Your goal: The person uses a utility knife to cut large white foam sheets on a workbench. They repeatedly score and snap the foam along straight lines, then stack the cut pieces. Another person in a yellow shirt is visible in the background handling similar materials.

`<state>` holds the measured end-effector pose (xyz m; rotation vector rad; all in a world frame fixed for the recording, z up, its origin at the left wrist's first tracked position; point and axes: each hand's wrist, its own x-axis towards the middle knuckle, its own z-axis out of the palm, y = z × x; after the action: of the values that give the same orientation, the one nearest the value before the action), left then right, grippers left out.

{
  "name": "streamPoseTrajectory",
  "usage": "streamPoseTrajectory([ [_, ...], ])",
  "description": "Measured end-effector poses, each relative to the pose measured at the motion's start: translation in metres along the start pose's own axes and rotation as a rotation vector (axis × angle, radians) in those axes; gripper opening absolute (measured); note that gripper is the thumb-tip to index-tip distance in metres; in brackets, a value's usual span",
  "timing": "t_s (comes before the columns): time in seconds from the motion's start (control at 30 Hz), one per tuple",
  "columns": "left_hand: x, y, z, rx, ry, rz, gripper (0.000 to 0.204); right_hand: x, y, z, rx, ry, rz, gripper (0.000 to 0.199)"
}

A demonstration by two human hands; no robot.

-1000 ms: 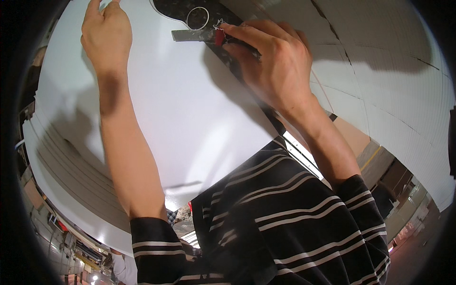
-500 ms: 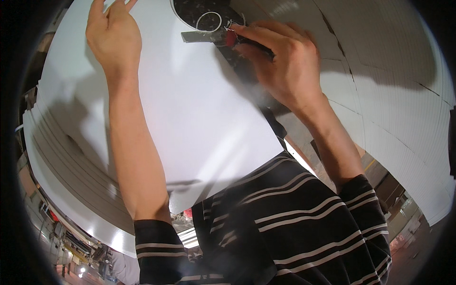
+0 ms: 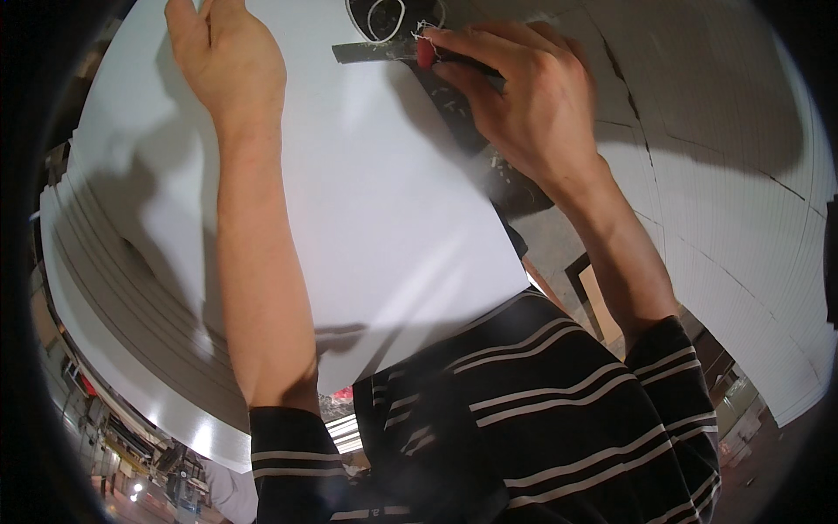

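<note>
On the white panel [image 3: 384, 218]: your left hand [image 3: 229, 65] lies flat, fingers together; your right hand [image 3: 515, 96] pinches a red-handled knife [image 3: 410, 51].

Bright, even light falls on the white board [image 3: 393, 227], which glares softly near its middle. The left forearm [image 3: 262, 279] casts a soft shadow beside itself on the board. Fisheye distortion bends edges toward the black rim; the lower background beyond the board is blurred.
</note>
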<state>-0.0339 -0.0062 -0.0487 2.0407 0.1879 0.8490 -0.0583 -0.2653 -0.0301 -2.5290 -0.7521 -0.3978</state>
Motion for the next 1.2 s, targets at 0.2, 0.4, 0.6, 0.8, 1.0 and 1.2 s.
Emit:
streamPoseTrajectory([
  [0.2,-0.011,0.005,0.01,-0.085,0.075,-0.047,0.055,0.009,-0.019,-0.004,0.071,-0.028,0.063,0.014],
  [0.4,-0.015,0.016,0.018,-0.111,0.074,-0.077,0.06,0.012,-0.027,0.004,0.004,0.041,0.115,0.018],
  [0.6,-0.024,0.024,0.03,-0.125,0.058,-0.115,0.066,0.006,-0.017,0.008,0.047,0.036,0.161,0.017],
  [0.8,-0.025,0.046,0.041,-0.105,0.031,-0.164,0.074,0.018,-0.013,0.011,0.052,0.082,0.2,0.018],
  [1.0,-0.026,0.054,0.033,0.064,-0.062,0.042,0.083,0.031,-0.014,0.015,0.111,0.114,0.185,0.016],
  [1.2,-0.029,0.054,0.025,0.179,-0.228,-0.021,0.098,0.043,-0.013,0.015,0.119,0.071,0.118,0.016],
])
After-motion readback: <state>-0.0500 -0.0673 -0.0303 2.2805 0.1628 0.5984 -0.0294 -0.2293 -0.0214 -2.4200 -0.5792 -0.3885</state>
